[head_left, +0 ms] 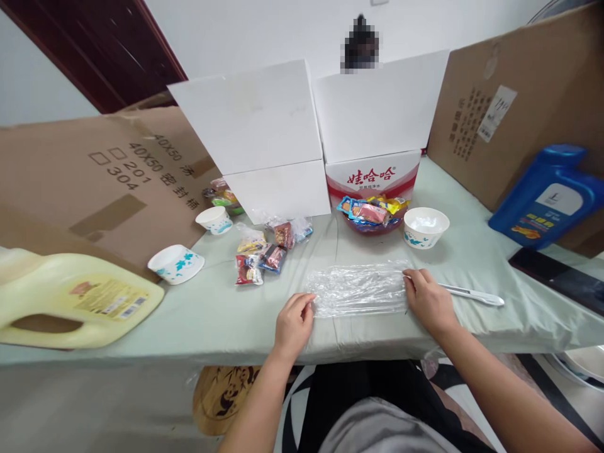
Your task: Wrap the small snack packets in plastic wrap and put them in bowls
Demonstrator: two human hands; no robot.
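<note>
A clear plastic bag [358, 289] lies spread flat on the table near its front edge. My left hand [295, 321] pinches its left end, and my right hand [428, 301] grips its right end, fingers closed. Just beyond my right hand rests a white-handled utility knife [476, 294], its near part hidden by the hand. Behind the bag, to the left, several small wrapped snacks [271, 248] lie in a loose group. Further back stands a dark red bowl [370, 225] heaped with packaged snacks, with a white paper bowl [426, 228] to its right.
Two paper bowls, one tipped [177, 264] and one behind it [214, 220], stand left. A yellow jug [94, 302] lies at far left; a blue bottle [542, 198] and dark phone [557, 277] are right. White boxes [278, 145] and brown cartons [519, 113] wall the back.
</note>
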